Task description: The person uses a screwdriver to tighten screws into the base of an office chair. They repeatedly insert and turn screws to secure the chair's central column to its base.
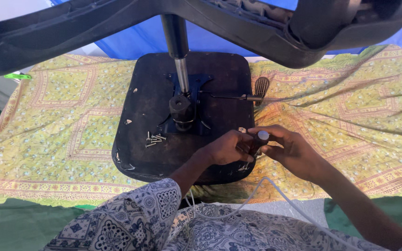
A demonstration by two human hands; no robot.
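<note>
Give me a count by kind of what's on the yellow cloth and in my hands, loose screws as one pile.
Upturned black chair seat: 1
Pile of loose screws on the seat: 1
Screwdriver, gripped between left hand and right hand: 1
Black chair base overhead on the gas cylinder: 1
Total: 4

Matt black plastic seat underside [150, 116] carries a glossy metal gas cylinder [181, 69] (shiny screws [155, 139] beside it) on patterned yellow cloth [61, 107].

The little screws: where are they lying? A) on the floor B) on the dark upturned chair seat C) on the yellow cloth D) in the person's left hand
B: the loose screws lie in a small heap on the dark seat underside, left of the metal mechanism.
</note>
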